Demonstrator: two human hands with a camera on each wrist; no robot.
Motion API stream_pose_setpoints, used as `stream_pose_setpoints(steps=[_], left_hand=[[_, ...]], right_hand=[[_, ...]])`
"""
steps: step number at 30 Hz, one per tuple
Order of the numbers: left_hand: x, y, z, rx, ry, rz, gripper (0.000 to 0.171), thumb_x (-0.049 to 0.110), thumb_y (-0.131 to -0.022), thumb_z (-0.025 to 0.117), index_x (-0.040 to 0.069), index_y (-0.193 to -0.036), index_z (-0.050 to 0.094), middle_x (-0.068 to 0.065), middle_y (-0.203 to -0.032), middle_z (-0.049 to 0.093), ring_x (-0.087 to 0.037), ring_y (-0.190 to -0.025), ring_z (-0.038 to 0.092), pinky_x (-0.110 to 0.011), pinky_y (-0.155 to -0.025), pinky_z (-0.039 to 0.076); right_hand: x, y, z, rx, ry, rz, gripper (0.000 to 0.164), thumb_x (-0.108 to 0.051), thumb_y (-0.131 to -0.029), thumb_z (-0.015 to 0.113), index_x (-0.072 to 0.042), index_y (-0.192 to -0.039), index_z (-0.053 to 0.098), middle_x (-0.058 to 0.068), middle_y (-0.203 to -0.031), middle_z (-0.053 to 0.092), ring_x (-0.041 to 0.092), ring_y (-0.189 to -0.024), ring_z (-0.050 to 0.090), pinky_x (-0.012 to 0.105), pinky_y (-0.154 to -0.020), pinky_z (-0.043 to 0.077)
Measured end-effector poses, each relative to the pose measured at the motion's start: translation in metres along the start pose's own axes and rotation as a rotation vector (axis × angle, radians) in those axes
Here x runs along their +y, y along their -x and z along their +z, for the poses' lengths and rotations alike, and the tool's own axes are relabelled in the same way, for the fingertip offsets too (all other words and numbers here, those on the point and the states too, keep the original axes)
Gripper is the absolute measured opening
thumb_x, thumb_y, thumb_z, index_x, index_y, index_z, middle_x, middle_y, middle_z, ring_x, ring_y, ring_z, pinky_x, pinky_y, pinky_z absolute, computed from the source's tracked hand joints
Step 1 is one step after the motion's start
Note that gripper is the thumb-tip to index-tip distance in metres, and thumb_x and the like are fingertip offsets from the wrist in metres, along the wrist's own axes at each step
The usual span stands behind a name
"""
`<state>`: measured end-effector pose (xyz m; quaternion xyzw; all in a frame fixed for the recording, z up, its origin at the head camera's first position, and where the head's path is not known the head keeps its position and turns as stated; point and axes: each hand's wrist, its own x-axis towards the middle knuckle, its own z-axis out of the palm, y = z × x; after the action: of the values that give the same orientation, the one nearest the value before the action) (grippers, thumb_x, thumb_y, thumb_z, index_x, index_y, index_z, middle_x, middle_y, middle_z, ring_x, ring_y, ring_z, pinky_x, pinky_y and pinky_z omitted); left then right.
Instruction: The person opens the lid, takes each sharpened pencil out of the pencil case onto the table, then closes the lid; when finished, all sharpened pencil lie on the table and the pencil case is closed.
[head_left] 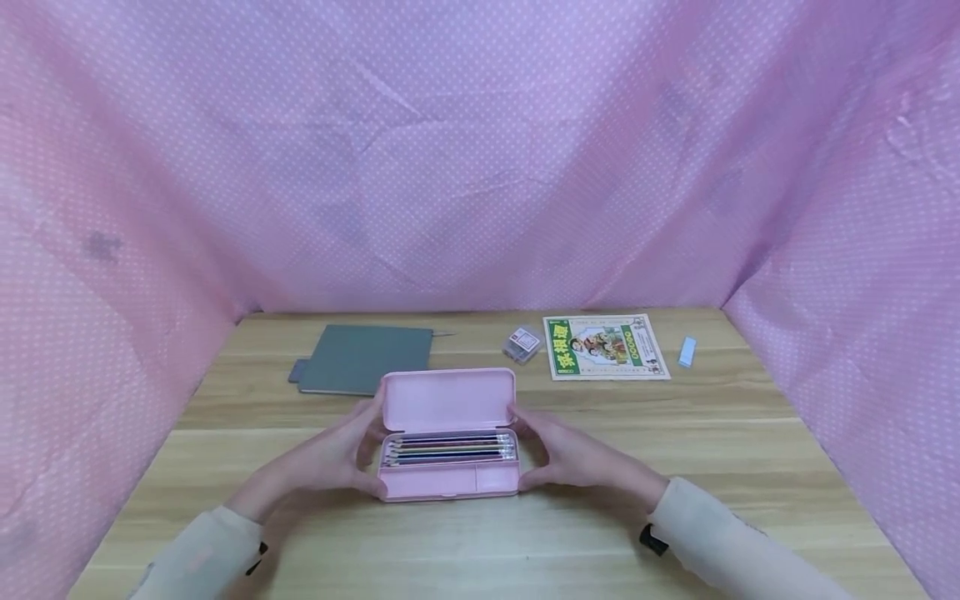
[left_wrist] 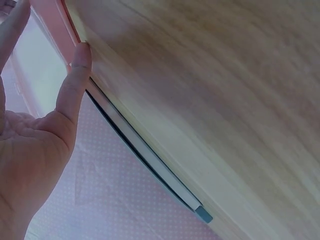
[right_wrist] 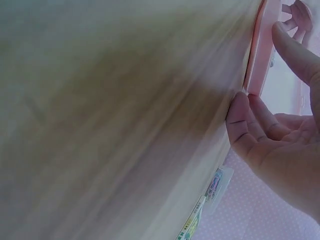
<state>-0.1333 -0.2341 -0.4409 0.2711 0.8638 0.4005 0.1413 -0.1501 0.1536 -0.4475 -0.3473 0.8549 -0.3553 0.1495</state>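
A pink pencil case (head_left: 425, 481) stands with its lid raised on the wooden table, several striped pencils (head_left: 450, 447) lying side by side in its rear compartment. Its front part has a divider near the right end. At the left end, my left hand (head_left: 341, 454) grips the case, thumb at the front corner and fingers up by the lid. My right hand (head_left: 566, 450) grips the other end the same way, as the right wrist view also shows: thumb on the pink side, fingertips by the back corner.
Behind the case lie a dark green notebook (head_left: 367, 358) at left, a small clear box (head_left: 522, 343) with a white label, and an illustrated booklet (head_left: 606, 347). A light blue stick-like object (head_left: 687, 352) is farther right. Pink dotted cloth (head_left: 480, 167) surrounds the table.
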Motion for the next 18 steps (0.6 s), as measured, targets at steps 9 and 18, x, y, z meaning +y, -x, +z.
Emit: stream_pose_setpoints(steps=[9,18], left_hand=[[-0.002,-0.018,0.006,-0.031,-0.022,-0.086,0.154,0.039,-0.060,0.099,0.024,-0.162,-0.015,-0.010,-0.149,0.030,-0.020,-0.106,0.056,-0.033,-0.079,0.053],[-0.006,-0.008,0.004,-0.036,-0.022,-0.143,0.153,0.040,-0.060,0.099,0.020,-0.162,-0.015,-0.015,-0.145,0.036,-0.023,-0.102,0.055,-0.031,-0.072,0.053]], right_hand=[[0.006,0.007,-0.006,-0.001,0.046,0.034,0.104,-0.029,-0.077,0.090,0.001,-0.157,0.031,0.012,-0.149,0.049,0.024,-0.140,0.044,0.043,-0.116,0.029],[0.003,-0.002,0.001,-0.033,0.103,0.011,0.099,-0.032,-0.079,0.088,-0.001,-0.156,0.034,0.012,-0.152,0.047,0.025,-0.142,0.040,0.044,-0.116,0.029]])
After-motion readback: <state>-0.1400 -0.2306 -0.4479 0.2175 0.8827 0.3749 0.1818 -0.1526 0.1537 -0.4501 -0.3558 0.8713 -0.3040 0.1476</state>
